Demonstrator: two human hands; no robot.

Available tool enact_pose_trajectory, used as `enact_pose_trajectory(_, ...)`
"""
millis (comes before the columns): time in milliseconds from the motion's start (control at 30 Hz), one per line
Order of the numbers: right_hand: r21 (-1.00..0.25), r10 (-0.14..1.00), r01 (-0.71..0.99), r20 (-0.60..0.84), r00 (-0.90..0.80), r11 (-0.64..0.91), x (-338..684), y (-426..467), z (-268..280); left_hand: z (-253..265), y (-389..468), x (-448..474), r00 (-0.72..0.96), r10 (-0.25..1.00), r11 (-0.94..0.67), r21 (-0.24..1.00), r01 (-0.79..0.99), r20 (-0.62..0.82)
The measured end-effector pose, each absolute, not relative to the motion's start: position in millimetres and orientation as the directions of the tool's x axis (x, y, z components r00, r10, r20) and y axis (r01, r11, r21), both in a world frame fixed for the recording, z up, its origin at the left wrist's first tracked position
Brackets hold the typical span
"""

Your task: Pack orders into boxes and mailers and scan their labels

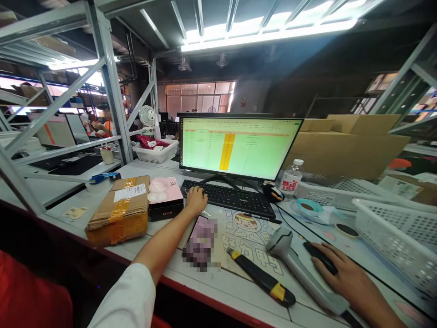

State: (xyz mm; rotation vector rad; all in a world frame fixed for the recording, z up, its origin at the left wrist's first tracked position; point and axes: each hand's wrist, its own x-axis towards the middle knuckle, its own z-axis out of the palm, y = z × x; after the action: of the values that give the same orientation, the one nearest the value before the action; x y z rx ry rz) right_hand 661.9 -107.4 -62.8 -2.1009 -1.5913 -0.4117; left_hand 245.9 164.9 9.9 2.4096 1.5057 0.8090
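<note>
Fingers lie spread over the left end of a black keyboard (235, 200), where my left hand (196, 199) rests open. My right hand (336, 264) curls over a black computer mouse (321, 257) at the right. Behind the keyboard stands a monitor (235, 148) lit with a spreadsheet that has one orange column. A grey barcode scanner (302, 264) lies just left of the mouse. Beside it is a black and yellow box cutter (261, 275). A phone-shaped item, partly blurred out (201, 239), sits below my left wrist.
Left of the keyboard stand a pink and black box (165, 212) and a taped cardboard box (119, 216). To the right are a plastic bottle (291, 180), a tape roll (309, 208) and a white basket (392, 241). A metal frame post (109, 82) rises at left.
</note>
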Motion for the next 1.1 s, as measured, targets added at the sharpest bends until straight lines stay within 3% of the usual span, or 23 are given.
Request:
enact_pose_trajectory(433, -0.193, 0.845, 0.930, 0.391, 0.365, -0.312, 627.7, -117.2, -41.7, -13.0, 169.5, 236.0, 0.325, 0.911, -0.387, 0.253, 0.887, 0.255)
enact_pose_trajectory(633, -0.215, 0.866, 0.924, 0.331, 0.374, -0.317, 617.2, -120.1, -30.2, -10.2, 171.7, 232.5, 0.299, 0.922, -0.359, 0.249, 0.900, 0.247)
enact_pose_trajectory(1100, -0.238, 0.844, 0.930, 0.399, 0.358, -0.282, 631.5, -116.6, -42.1, -15.8, 179.0, 228.4, 0.358, 0.898, -0.418, 0.236, 0.877, 0.256)
